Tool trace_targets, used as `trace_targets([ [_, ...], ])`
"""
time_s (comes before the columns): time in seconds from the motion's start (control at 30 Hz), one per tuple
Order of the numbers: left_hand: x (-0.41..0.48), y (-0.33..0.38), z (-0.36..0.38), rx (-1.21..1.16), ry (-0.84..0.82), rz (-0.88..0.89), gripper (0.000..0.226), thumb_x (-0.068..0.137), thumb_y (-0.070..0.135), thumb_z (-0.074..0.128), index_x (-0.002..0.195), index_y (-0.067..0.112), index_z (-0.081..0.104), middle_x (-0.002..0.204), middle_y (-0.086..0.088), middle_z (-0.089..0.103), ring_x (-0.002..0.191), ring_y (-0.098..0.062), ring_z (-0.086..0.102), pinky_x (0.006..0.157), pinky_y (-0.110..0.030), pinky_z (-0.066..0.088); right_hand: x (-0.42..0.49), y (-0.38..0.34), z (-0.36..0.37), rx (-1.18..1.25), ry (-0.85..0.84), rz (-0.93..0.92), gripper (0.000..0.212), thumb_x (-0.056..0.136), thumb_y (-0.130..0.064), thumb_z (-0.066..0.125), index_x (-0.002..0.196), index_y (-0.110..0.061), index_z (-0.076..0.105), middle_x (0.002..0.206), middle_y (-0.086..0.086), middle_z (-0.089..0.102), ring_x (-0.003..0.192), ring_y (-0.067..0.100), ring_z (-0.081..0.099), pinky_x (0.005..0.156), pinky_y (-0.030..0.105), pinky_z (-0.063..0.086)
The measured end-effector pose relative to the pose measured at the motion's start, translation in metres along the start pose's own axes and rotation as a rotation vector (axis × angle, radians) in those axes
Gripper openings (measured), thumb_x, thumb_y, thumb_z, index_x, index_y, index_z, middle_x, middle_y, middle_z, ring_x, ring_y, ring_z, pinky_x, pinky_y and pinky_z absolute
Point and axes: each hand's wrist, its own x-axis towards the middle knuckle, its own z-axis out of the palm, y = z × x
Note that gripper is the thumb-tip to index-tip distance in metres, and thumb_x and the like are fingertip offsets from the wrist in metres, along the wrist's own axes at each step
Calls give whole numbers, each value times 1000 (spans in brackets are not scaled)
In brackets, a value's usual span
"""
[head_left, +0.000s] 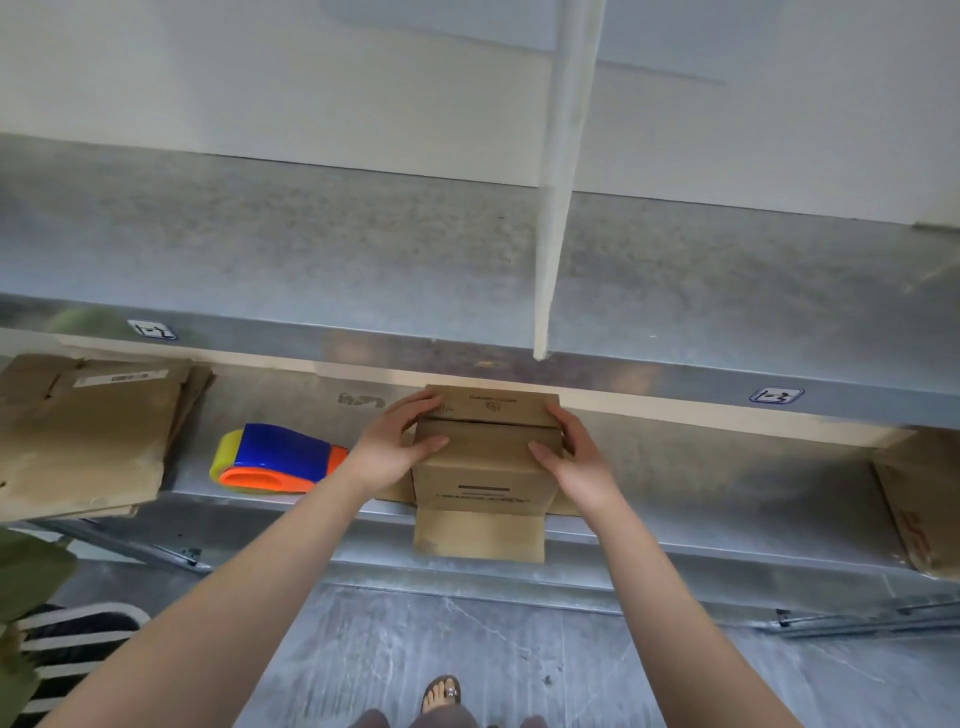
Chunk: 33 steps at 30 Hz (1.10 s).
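Forearms extended | left hand (387, 453) and right hand (577, 463) grip cardboard box (485, 465) sides (thumbs atop)

A galvanized metal shelf (701, 467) carries everything. Near its middle stands a small cardboard box (485, 467), with one flap hanging over the shelf's front edge. At nine o'clock from the box, just beside it, lies a blue, orange and yellow tape dispenser (280, 457). Farther out at nine o'clock lies a stack of flattened cartons (88, 436). At three o'clock, well apart, lies another flattened carton (919, 499).
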Motion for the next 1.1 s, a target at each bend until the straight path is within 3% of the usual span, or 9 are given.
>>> trace_targets([
  [0.2, 3, -4, -3, 376, -94, 17, 60, 92, 51, 54, 146, 38, 33, 154, 27, 17, 146, -7, 10, 116, -31, 15, -5, 8, 3, -42, -18, 24, 58, 95, -39, 58, 146, -48, 32, 138, -16, 45, 119, 7, 47, 91, 20, 40],
  [0.27, 2, 1, -7, 459, -139, -10, 61, 93, 57, 47, 148, 42, 26, 156, 27, 10, 148, -11, 4, 117, -36, 13, -4, 3, 1, -73, -29, 23, 58, 95, -41, 57, 146, -49, 30, 144, -15, 43, 129, 11, 45, 102, 25, 39],
  [0.37, 2, 16, -6, 627, -151, 6, 62, 96, 57, 41, 151, 37, 21, 159, 21, 7, 149, -14, -1, 119, -39, 10, -1, -6, -5, -321, -40, 31, 60, 94, -50, 53, 147, -52, 23, 160, -3, 23, 148, 23, 20, 119, 43, 23],
  [0.43, -2, 26, -6, 752, -119, 57, 62, 98, 55, 35, 153, 32, 16, 160, 15, 5, 148, -13, -7, 120, -38, 5, -8, -15, -6, -505, -24, 21, 61, 97, -50, 47, 150, -47, 18, 164, 1, 8, 151, 24, 3, 121, 44, 15],
  [0.53, -13, 36, -11, 806, -51, 127, 63, 100, 52, 31, 154, 29, 7, 162, 11, -2, 148, -13, -9, 121, -37, 1, -21, -27, -4, -641, 74, -111, 63, 98, -44, 45, 152, -44, 12, 164, 0, 5, 151, 24, -3, 120, 48, 17],
  [0.63, -27, 43, -22, 820, -35, 135, 67, 100, 49, 33, 154, 26, 1, 162, 8, -7, 148, -15, -10, 119, -36, -2, -22, -34, 1, -709, 101, -196, 63, 99, -35, 45, 153, -42, 13, 164, 0, 6, 151, 24, 0, 119, 49, 20],
  [0.83, -36, 45, -27, 764, -74, 109, 65, 102, 41, 37, 154, 24, 2, 162, 5, 4, 149, -17, 0, 120, -37, 8, -16, -39, -1, -519, 108, -117, 56, 99, -27, 51, 151, -27, 30, 151, 3, 33, 130, 23, 44, 98, 25, 35],
  [1.0, -16, 39, -29, 688, -155, 69, 55, 103, 41, 30, 153, 30, 12, 161, 9, 9, 149, -15, 1, 120, -44, 14, -19, -29, 5, -452, 155, -59, 44, 94, -18, 60, 137, -21, 53, 141, 8, 42, 128, 21, 44, 96, 14, 27],
  [1.1, -9, 37, -31, 682, -236, 47, 52, 103, 45, 30, 152, 30, 23, 160, 10, 15, 149, -16, 5, 119, -40, 15, -22, -24, 8, -345, 179, -10, 41, 91, -20, 63, 131, -27, 59, 141, 4, 47, 133, 17, 40, 104, 17, 27],
])
